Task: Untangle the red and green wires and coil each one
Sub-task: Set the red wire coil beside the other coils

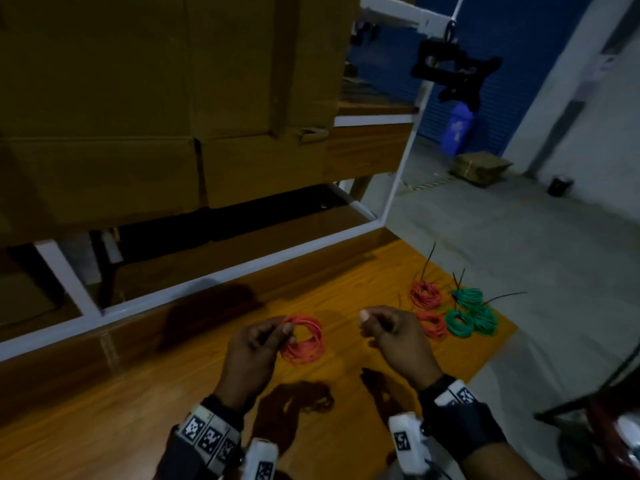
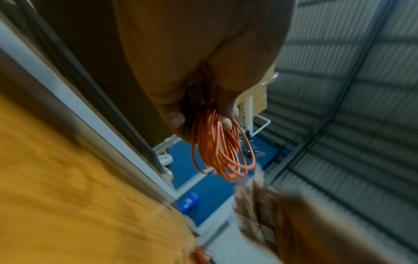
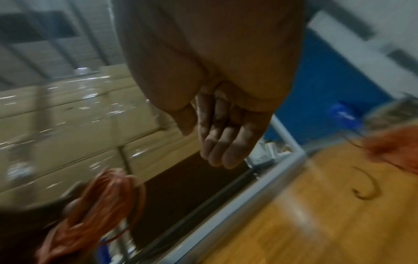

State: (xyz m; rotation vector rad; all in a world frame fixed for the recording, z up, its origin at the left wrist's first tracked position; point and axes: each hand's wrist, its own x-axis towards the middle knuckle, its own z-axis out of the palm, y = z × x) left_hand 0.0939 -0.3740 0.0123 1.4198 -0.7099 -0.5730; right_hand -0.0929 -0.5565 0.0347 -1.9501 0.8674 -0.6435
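Partly hidden red coil (image 1: pixel 304 339), left hand (image 1: pixel 256 344) pinching

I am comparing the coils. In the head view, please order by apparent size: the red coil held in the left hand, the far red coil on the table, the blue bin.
1. Held red wire coil, though nearest.
2. Far red wire coil on the table and blue plastic bin: alike; the bin stands farther.

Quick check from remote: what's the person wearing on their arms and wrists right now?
Both hands are bare, left hand and right hand. Each forearm has a dark sleeve. Each wrist carries a white band printed with black-and-white square marker tags, and a white camera housing with its own tag sits beside each wrist.
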